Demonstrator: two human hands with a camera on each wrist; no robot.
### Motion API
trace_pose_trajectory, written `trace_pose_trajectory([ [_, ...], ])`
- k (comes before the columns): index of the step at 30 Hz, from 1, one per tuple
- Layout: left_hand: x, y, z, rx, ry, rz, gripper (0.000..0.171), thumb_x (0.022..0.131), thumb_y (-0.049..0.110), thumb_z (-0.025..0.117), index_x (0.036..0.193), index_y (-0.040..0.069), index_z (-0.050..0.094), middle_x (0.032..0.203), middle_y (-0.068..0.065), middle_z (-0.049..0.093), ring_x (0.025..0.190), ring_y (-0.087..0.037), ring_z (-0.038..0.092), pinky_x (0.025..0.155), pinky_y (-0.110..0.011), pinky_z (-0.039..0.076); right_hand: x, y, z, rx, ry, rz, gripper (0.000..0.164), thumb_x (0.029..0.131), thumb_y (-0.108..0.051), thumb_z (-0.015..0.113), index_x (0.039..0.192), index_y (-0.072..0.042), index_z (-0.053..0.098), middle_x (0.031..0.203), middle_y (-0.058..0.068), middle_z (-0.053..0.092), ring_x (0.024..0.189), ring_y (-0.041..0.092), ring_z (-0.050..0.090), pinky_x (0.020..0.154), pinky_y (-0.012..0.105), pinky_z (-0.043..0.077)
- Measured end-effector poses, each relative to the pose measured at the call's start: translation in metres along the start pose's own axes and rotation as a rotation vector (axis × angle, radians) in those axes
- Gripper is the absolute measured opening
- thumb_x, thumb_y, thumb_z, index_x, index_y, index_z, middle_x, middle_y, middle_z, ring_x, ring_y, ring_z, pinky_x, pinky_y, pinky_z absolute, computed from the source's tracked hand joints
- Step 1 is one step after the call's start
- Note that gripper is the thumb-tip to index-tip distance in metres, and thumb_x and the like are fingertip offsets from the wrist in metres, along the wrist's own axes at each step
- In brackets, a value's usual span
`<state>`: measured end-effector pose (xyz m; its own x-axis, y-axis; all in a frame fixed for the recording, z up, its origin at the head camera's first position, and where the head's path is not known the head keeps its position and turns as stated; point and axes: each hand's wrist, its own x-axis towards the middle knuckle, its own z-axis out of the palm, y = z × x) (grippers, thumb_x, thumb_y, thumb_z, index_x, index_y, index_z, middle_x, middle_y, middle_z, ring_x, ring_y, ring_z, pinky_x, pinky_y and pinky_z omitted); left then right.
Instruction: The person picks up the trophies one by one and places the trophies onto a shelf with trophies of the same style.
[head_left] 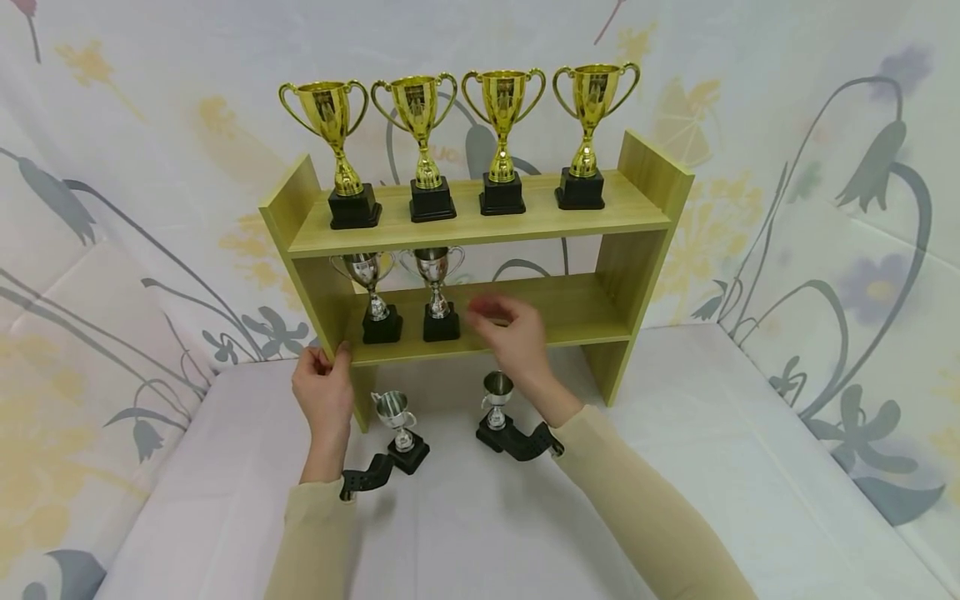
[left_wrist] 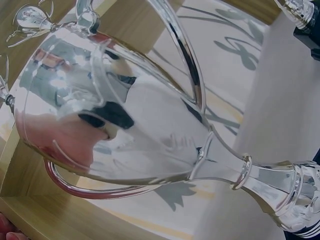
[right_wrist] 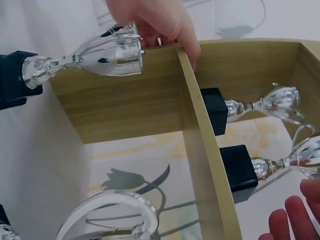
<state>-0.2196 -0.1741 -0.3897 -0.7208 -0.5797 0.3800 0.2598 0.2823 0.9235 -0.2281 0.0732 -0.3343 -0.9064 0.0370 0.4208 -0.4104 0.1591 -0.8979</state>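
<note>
My left hand [head_left: 324, 385] grips the front left edge of a two-tier wooden shelf [head_left: 480, 237], thumb on the wood; in the right wrist view this left hand [right_wrist: 160, 22] is at the top. My right hand [head_left: 513, 333] is by the lower tier, just right of a silver trophy [head_left: 435, 279]. Its fingers [right_wrist: 292, 220] are loosely bent, apart from the trophy bases. Another silver trophy [head_left: 366, 279] stands further left on that tier. On the table, a silver trophy [head_left: 397, 417] is by my left wrist, looming large in the left wrist view; another silver trophy [head_left: 497, 400] stands below my right hand.
Several gold trophies [head_left: 504, 100] on black bases line the shelf's top tier. A white cloth [head_left: 465, 533] covers the table, and a flower-printed backdrop [head_left: 810, 208] surrounds the shelf. Black wrist mounts [head_left: 528, 443] jut out close to the trophies on the table.
</note>
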Motion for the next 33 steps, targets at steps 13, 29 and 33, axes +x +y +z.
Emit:
trace_pose_trajectory([
  [13,-0.001,-0.001,-0.002,0.024,0.011,0.002,0.032,0.092,0.018,0.069,0.074,0.008,0.044,0.063,0.001,0.036,0.057,-0.01,0.039,0.051,-0.023,0.029,-0.019,0.001,-0.015,0.08,-0.015,0.038,0.02,0.089,-0.009,0.074,0.107,0.0,0.072,0.107,0.012,0.072,0.095,0.023,0.068,0.074,0.026,0.053],
  [29,0.0,-0.001,-0.001,0.008,0.003,0.001,0.031,0.092,0.017,0.068,0.075,0.009,0.044,0.065,-0.001,0.036,0.059,-0.013,0.04,0.051,-0.023,0.029,-0.036,0.006,-0.029,0.09,-0.04,0.021,0.019,0.09,-0.009,0.074,0.107,0.0,0.071,0.106,0.014,0.071,0.093,0.019,0.068,0.072,0.024,0.052],
  [33,-0.001,-0.001,-0.001,0.004,-0.006,-0.006,0.031,0.092,0.017,0.068,0.076,0.009,0.044,0.065,-0.002,0.036,0.06,-0.013,0.04,0.051,-0.024,0.029,-0.042,0.012,-0.033,0.109,-0.04,0.031,0.017,0.09,-0.006,0.073,0.106,0.001,0.071,0.106,0.014,0.07,0.092,0.017,0.067,0.076,0.025,0.053],
])
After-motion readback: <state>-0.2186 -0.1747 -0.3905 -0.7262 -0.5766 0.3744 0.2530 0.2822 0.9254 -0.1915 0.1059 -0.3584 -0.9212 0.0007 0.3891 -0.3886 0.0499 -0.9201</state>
